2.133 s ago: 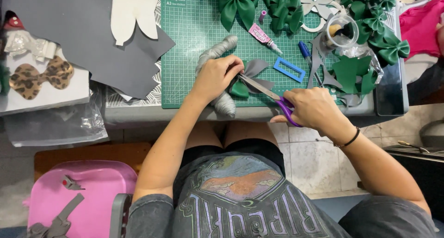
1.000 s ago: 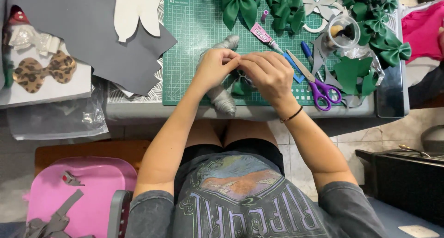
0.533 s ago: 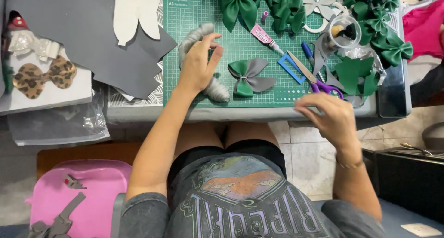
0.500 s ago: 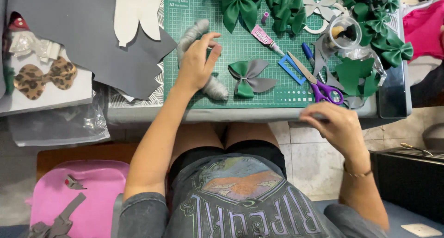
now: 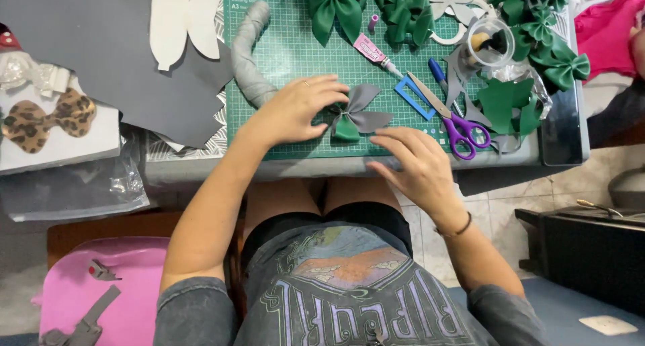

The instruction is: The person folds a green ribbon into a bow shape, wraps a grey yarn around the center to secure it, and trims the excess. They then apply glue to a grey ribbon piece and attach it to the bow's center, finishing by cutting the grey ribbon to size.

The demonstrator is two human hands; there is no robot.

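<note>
You sit at a counter (image 5: 349,166) covered by a green cutting mat (image 5: 295,57), seen from above your lap. Your left hand (image 5: 295,111) lies palm down on the mat, fingers spread and pressing on the left side of a small grey and green bow (image 5: 356,115); its grip is flat on the bow, not pinching it. The bow sits near the front edge of the mat, between your two hands. Your right hand (image 5: 413,164) hovers just beside the bow, below and to its right, over the counter's front edge, fingers loosely curled and open, holding nothing.

Just right of the bow lie a blue rectangular frame (image 5: 414,97) and purple-handled scissors (image 5: 451,117), blades pointing up and left. A pink glue tube (image 5: 376,54) lies above the bow. A curved grey padded strip (image 5: 247,54) runs down the mat's left side, ending near your left wrist. Finished green bows (image 5: 336,7) crowd the mat's top and right edges. To the left, a dark grey sheet (image 5: 101,57) carries white cut-out shapes (image 5: 178,17), and a leopard-print bow (image 5: 47,117) rests on a white card. A pink case (image 5: 101,285) sits on the floor by your left knee.
</note>
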